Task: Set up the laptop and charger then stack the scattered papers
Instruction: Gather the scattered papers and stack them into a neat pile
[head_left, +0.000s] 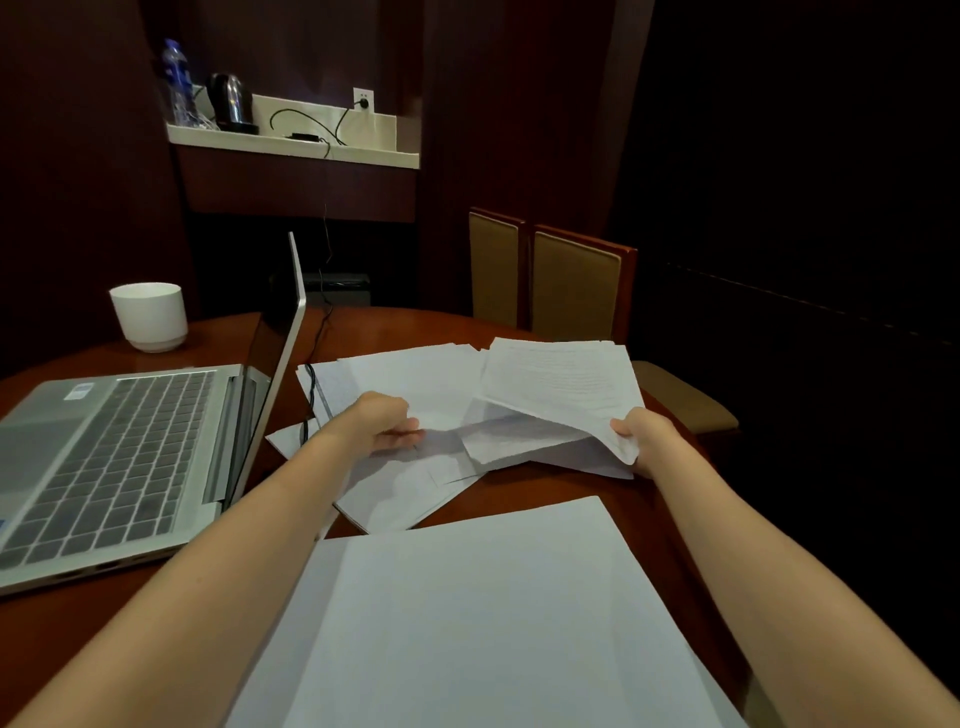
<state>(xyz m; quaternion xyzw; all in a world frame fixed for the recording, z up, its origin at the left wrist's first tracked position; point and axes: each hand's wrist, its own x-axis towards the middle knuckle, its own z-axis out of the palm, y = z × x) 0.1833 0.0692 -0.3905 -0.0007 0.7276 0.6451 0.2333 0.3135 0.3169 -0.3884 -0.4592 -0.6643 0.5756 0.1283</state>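
Note:
An open silver laptop sits on the left of the round wooden table. Its black charger cable runs from behind the screen over the table's far edge toward a wall socket. Scattered white papers lie in the middle of the table. My left hand grips the near edge of one of these sheets. My right hand pinches the corner of a printed bundle of sheets, lifted and tilted above the others. A stack of blank papers lies nearest me.
A white cup stands at the table's far left. Two padded wooden chairs stand behind the table. A shelf on the back wall carries a kettle, a water bottle and the charger brick.

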